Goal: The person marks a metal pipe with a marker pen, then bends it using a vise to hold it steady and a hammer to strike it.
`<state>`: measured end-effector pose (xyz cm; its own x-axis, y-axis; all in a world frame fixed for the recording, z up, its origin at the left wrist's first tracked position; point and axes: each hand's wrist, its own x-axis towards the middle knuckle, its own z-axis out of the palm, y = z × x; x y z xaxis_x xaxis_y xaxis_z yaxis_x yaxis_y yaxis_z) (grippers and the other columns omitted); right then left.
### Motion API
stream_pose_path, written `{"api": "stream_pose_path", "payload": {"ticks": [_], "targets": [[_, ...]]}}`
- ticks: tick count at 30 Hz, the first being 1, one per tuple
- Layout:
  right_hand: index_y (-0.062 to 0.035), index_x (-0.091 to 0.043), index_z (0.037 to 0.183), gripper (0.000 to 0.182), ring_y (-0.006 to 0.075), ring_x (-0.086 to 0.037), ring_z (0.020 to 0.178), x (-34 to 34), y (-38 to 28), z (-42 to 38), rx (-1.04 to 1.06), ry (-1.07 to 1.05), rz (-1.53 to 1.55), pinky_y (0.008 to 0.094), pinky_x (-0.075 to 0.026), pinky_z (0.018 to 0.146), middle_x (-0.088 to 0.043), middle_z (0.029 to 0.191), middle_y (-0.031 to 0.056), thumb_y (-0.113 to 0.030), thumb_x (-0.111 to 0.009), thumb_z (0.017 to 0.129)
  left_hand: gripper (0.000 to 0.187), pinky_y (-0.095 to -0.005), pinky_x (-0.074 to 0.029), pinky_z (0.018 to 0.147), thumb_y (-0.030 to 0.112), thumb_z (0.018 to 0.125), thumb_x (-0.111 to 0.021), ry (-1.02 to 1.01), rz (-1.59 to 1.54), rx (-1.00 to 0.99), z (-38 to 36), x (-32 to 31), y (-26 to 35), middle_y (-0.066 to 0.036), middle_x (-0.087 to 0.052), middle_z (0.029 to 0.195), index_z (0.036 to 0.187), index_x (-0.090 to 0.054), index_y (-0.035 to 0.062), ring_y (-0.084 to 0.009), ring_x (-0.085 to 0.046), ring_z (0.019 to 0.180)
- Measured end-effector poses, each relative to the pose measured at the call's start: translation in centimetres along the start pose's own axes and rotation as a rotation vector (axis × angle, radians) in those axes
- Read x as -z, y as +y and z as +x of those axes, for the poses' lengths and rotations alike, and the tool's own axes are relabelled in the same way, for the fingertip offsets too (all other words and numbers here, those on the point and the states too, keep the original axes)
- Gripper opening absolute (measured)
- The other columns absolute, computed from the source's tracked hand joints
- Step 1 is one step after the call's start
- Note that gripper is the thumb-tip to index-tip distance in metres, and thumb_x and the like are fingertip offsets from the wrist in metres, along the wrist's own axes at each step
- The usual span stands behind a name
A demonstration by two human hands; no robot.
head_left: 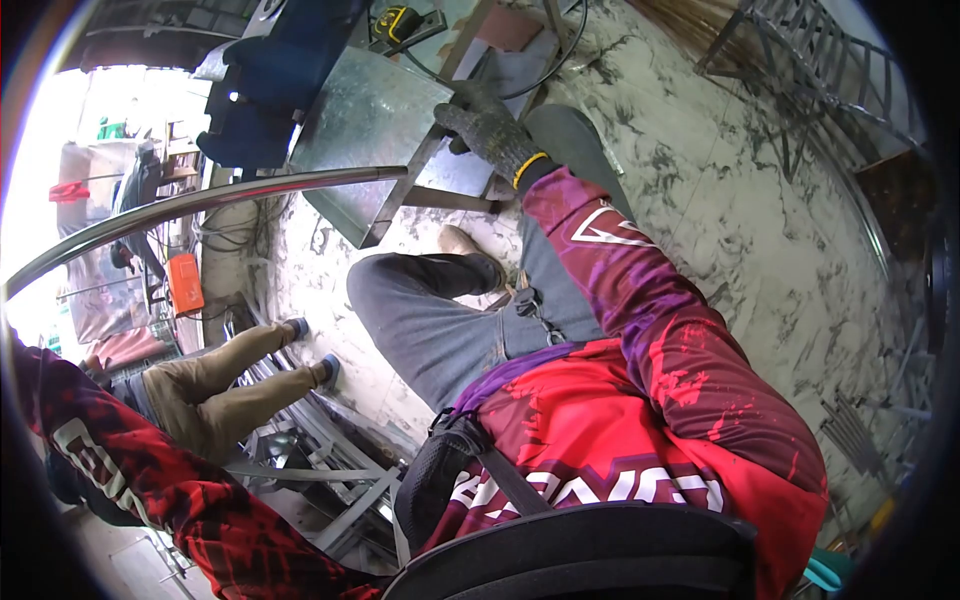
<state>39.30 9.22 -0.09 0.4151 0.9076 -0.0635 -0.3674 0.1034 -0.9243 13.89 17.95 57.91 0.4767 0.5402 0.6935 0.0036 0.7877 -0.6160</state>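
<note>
My right hand (488, 130), in a dark grey knit glove with a yellow cuff, is at the edge of a metal-topped table (375, 110). Its fingers are curled over the frame bar along that edge. A long, curved, shiny metal tube (215, 193) reaches in from the left border, and its free end is above the near part of the table. My left arm (150, 470) stretches out to the left, but the hand lies beyond the picture's edge, so its hold is hidden.
A yellow-and-black tape measure (397, 24) lies at the table's far end, near a dark blue machine (265, 90). Another person in tan trousers (235, 390) is at the left, by metal bars (330, 470). An orange box (185, 284) stands beyond. Metal racks (840, 60) are at upper right.
</note>
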Motion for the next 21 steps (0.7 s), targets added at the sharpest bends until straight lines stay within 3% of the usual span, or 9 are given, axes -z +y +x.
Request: {"api": "stream_pose_path", "payload": {"ticks": [6,8,11,18,21], "targets": [[-0.0010,-0.047,0.137,0.057,0.0164,-0.071,0.076,0.1,-0.2,0.0,0.001,-0.007,0.035,0.0310,-0.058,0.058,-0.072,0.094,0.0108,-0.025,-0.075,0.092,0.019,-0.0419,-0.046,0.089,0.026,0.093,-0.063,0.008,-0.016,0.004,-1.9,-3.4,0.7,0.000,-0.078,0.089,0.089,-0.081,0.0244,-0.0176,-0.070,0.090],[-0.0011,-0.046,0.138,0.058,0.0161,-0.071,0.077,0.2,-0.4,0.0,-0.066,-0.009,-0.001,0.0312,-0.059,0.058,-0.071,0.095,0.0111,-0.022,-0.075,0.093,0.020,-0.0435,-0.045,0.093,0.029,0.095,-0.062,-0.183,0.061,-0.035,-3.1,-2.2,0.6,0.001,-0.077,0.101,0.100,-0.081,0.0252,-0.0174,-0.069,0.098],[-0.0016,-0.048,0.137,0.056,0.0157,-0.070,0.074,-0.3,0.2,-0.1,-0.026,0.055,0.066,0.0308,-0.059,0.057,-0.071,0.095,0.0108,-0.020,-0.076,0.093,0.023,-0.0443,-0.045,0.093,0.032,0.097,-0.060,-0.243,0.110,-0.008,-3.7,-3.8,1.6,0.004,-0.075,0.111,0.108,-0.080,0.0277,-0.0169,-0.067,0.102],[-0.0018,-0.052,0.133,0.050,0.0147,-0.070,0.070,-0.2,0.9,0.3,-0.016,0.028,0.081,0.0292,-0.058,0.054,-0.071,0.095,0.0103,-0.018,-0.075,0.093,0.023,-0.0408,-0.043,0.088,0.032,0.100,-0.056,-0.429,0.176,-0.115,-5.5,-4.6,1.8,0.007,-0.074,0.109,0.104,-0.079,0.0312,-0.0125,-0.065,0.103],[-0.0015,-0.051,0.135,0.052,0.0151,-0.070,0.070,-0.2,0.4,0.1,-0.020,0.026,0.085,0.0292,-0.057,0.053,-0.069,0.094,0.0103,-0.018,-0.075,0.092,0.026,-0.0388,-0.042,0.084,0.030,0.103,-0.053,-0.516,0.158,-0.091,-6.4,-4.9,2.1,0.007,-0.071,0.098,0.100,-0.078,0.0285,-0.0110,-0.062,0.096]]}}
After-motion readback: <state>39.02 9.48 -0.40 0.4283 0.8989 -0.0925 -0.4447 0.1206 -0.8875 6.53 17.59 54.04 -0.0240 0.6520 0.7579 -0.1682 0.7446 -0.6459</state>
